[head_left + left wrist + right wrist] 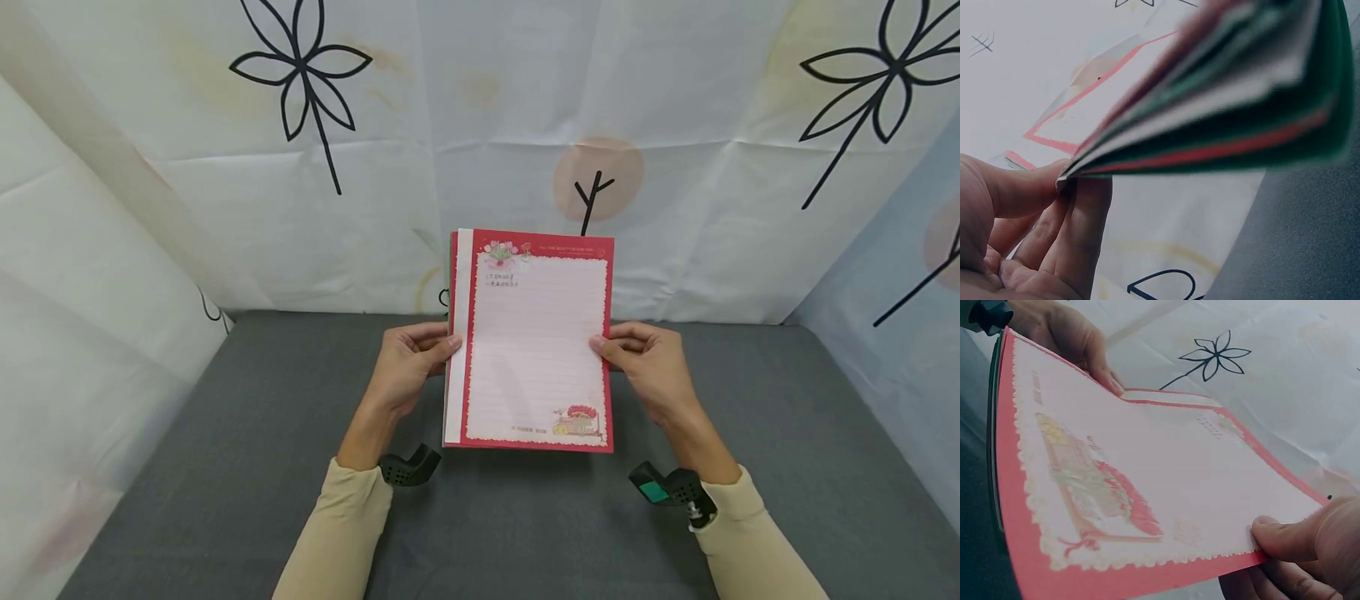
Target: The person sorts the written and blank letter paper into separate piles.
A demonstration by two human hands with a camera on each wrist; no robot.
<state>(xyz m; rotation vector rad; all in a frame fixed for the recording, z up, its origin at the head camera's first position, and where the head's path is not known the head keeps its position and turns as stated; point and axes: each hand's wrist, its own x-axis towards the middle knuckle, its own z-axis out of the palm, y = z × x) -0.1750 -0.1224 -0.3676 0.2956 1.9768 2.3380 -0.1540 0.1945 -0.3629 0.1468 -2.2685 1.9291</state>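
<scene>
A stack of decorated letter paper [536, 350] is held up above the table, its top sheet white and lined with a red border. Small flowers and two short lines of writing mark its upper left; a small picture sits at lower right. My left hand [411, 362] pinches the left edge, thumb in front and fingers behind. On the opposite edge my right hand [651, 367] grips in the same way. Red, white and green sheets [1210, 137] fan apart below the left thumb in the left wrist view. The right thumb [1285, 537] presses on the red border.
A dark grey table [517, 533] lies under the hands. White cloth [480, 100] with black flower drawings hangs behind and along the sides. Black wrist devices sit on the left wrist [410, 467] and the right wrist [671, 486].
</scene>
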